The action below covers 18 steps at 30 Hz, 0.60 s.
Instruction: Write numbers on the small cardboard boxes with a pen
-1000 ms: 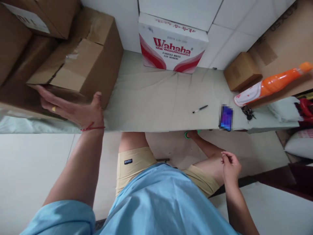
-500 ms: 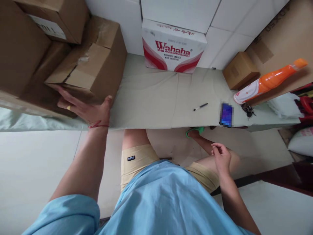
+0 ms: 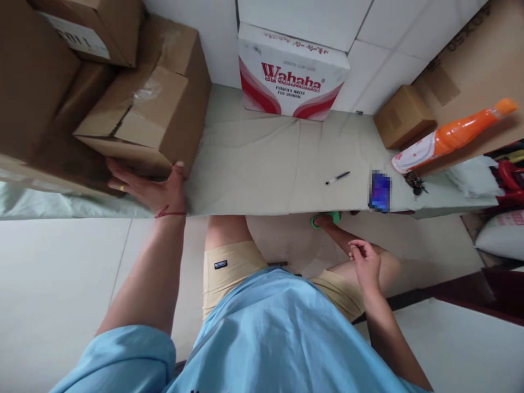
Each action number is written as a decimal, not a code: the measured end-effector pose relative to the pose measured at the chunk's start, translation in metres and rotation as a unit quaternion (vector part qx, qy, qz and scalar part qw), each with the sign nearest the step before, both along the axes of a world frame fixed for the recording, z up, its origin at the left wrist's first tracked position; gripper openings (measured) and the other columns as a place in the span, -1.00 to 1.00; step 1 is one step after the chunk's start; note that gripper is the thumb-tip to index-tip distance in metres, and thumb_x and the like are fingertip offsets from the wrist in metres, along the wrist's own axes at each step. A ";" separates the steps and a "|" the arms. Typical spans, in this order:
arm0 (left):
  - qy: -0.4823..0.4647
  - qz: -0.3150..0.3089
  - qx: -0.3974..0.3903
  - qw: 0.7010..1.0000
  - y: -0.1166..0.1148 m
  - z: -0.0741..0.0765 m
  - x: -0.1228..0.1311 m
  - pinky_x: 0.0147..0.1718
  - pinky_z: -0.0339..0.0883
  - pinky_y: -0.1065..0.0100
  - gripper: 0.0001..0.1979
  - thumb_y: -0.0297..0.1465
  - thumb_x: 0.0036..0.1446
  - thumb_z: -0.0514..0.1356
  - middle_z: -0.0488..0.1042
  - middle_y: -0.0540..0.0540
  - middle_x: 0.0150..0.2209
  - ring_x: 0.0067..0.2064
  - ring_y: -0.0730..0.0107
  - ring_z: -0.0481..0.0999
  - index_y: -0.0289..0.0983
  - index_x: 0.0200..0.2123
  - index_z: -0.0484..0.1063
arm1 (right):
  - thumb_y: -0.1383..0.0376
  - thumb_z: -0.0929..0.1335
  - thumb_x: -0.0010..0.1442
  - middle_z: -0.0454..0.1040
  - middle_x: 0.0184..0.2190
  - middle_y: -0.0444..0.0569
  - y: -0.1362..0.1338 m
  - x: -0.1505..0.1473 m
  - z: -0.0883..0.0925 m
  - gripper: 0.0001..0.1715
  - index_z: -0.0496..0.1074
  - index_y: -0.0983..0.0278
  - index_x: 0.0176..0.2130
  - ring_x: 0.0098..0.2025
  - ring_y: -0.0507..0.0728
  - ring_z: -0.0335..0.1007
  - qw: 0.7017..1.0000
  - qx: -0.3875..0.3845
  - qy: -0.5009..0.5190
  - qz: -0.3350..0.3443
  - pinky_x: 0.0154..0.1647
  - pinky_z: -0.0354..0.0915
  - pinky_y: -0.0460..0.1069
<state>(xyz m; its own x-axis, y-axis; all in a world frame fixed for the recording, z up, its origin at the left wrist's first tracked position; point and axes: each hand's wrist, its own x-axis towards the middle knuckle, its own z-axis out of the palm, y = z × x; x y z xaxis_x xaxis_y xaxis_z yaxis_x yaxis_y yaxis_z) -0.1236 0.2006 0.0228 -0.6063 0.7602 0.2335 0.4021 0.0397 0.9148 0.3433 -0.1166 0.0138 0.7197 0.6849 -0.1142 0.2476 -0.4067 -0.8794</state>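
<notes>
A taped brown cardboard box (image 3: pixel 139 117) stands at the left of the cloth-covered surface. Against its front face, low down, lies my left hand (image 3: pixel 153 188), fingers spread and the thumb near the box's front right corner. The lower fingertips are partly lost in shadow. My right hand (image 3: pixel 366 265) hangs in the air above my bare leg, away from the surface. Its fingers are curled with thumb and fingertips together, and nothing shows between them.
More cardboard boxes (image 3: pixel 96 33) are stacked at the left. A Wahaha water carton (image 3: pixel 292 82) stands by the tiled wall. To the right are a pen (image 3: pixel 338 178), a blurred-out phone (image 3: pixel 380 191), keys (image 3: pixel 415 184), an orange bottle (image 3: pixel 454 136) and a small box (image 3: pixel 403 117).
My left hand has shifted slightly right, its fingers lower against the box front. The box's near corner has moved a little to the right. My right hand has drifted slightly left.
</notes>
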 end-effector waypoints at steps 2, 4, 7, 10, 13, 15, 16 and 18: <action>0.028 0.033 -0.013 0.999 -0.003 0.002 0.001 0.59 -0.35 -0.18 0.42 -0.32 -0.26 0.65 -0.07 -0.55 0.57 0.62 -0.30 -0.16 -0.58 0.49 -0.15 | 0.05 0.46 0.08 0.57 -0.44 -0.06 0.003 -0.002 -0.001 -0.65 0.58 0.25 -0.24 -0.48 0.07 0.40 1.000 -0.001 0.003 0.000 -0.42 0.32 -0.02; 0.039 0.033 -0.027 0.998 -0.007 0.007 0.005 0.58 -0.35 -0.24 0.45 -0.33 -0.26 0.64 -0.05 -0.54 0.58 0.62 -0.35 -0.17 -0.58 0.51 -0.18 | 0.05 0.46 0.07 0.56 -0.45 -0.07 0.006 -0.004 -0.001 -0.66 0.57 0.24 -0.25 -0.48 0.07 0.40 1.000 -0.001 0.006 0.005 -0.42 0.33 -0.02; 0.054 0.009 -0.044 0.997 -0.010 0.015 0.013 0.58 -0.28 -0.25 0.51 -0.33 -0.24 0.62 -0.14 -0.58 0.61 0.64 -0.30 -0.15 -0.62 0.54 -0.31 | 0.05 0.47 0.08 0.57 -0.43 -0.06 0.008 -0.009 -0.002 -0.67 0.57 0.23 -0.25 -0.47 0.08 0.41 1.000 -0.004 0.010 0.019 -0.42 0.34 -0.02; 0.082 -0.010 -0.083 0.993 -0.010 0.023 0.018 0.61 -0.36 -0.15 0.53 -0.33 -0.25 0.59 -0.32 -0.65 0.62 0.66 -0.19 -0.20 -0.71 0.51 -0.38 | 0.06 0.45 0.09 0.56 -0.44 -0.07 0.008 -0.015 -0.003 -0.68 0.57 0.23 -0.24 -0.47 0.08 0.41 0.999 -0.007 0.009 0.031 -0.42 0.34 -0.03; 0.089 -0.004 -0.124 0.988 -0.008 0.025 0.015 0.61 -0.45 -0.11 0.50 -0.33 -0.24 0.54 -0.36 -0.66 0.62 0.67 -0.16 -0.27 -0.72 0.50 -0.41 | 0.07 0.44 0.10 0.50 -0.50 -0.11 0.004 -0.020 -0.005 -0.68 0.57 0.23 -0.24 -0.47 0.08 0.39 0.999 -0.009 0.006 0.031 -0.42 0.33 -0.03; 0.083 0.008 -0.121 0.989 -0.008 0.022 0.008 0.61 -0.48 -0.07 0.47 -0.36 -0.25 0.52 -0.31 -0.65 0.61 0.67 -0.12 -0.30 -0.70 0.49 -0.40 | 0.06 0.44 0.11 0.49 -0.51 -0.12 0.001 -0.022 -0.006 -0.68 0.58 0.23 -0.24 -0.47 0.08 0.39 1.000 -0.011 0.003 0.029 -0.41 0.33 -0.03; 0.077 0.013 -0.104 0.992 -0.010 0.020 0.005 0.61 -0.50 -0.04 0.46 -0.38 -0.26 0.50 -0.29 -0.64 0.61 0.67 -0.10 -0.30 -0.68 0.49 -0.39 | 0.06 0.44 0.11 0.50 -0.51 -0.12 0.000 -0.022 -0.006 -0.68 0.58 0.23 -0.24 -0.47 0.08 0.39 1.000 -0.012 0.000 0.028 -0.41 0.33 -0.03; 0.030 -0.010 -0.039 0.999 -0.016 0.013 0.000 0.62 -0.42 0.02 0.38 -0.39 -0.24 0.47 -0.27 -0.53 0.62 0.66 -0.03 -0.25 -0.56 0.49 -0.33 | 0.05 0.44 0.11 0.50 -0.51 -0.11 0.000 -0.022 -0.006 -0.67 0.58 0.23 -0.24 -0.47 0.08 0.39 0.999 -0.012 -0.004 0.029 -0.40 0.33 -0.02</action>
<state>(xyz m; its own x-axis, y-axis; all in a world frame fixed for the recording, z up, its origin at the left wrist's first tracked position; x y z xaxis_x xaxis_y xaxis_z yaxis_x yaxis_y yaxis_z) -0.1234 0.1848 0.0354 -0.5779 0.7889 0.2088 0.4582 0.1019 0.8830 0.3209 -0.1167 0.0077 0.6801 0.7223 -0.1257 0.2786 -0.4132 -0.8669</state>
